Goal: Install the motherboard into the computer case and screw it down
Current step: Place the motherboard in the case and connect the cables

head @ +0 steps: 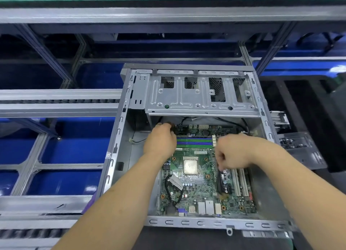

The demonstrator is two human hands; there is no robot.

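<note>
**Inspector:** Grey stamped steel is forming the near rim of the computer case (187,222), slotted along its length. Just beyond it, the rear port blocks (208,207) of the green motherboard (196,186) are sitting against that wall. The board is lying flat inside the case.

**Supervisor:** Which step is in hand?

**Inspector:** Seating, in my judgement, not screwing. No screwdriver is showing. The brass-ringed mounting holes (207,176) around the square metal-capped processor (190,167) are looking empty, though they are too small for me to be sure.

**Supervisor:** The hands?

**Inspector:** The right hand (234,154) is hovering over the board beside the white expansion slots (240,182), its fingers curling downward; whether they are pinching anything I cannot tell. The left hand (160,141) is reaching further in, to the board's far left corner beside the blue and green memory slots (194,142). Its fingertips are hidden, so its grip I cannot tell either.

**Supervisor:** What is the next move calling for?

**Inspector:** Probably squaring the holes over the standoffs, then fetching screws. A clear bag of small dark fasteners (294,142) is lying right of the case. Beyond the hands, loose black cables (189,118) are running under the ribbed, perforated drive cage (196,96).
</note>
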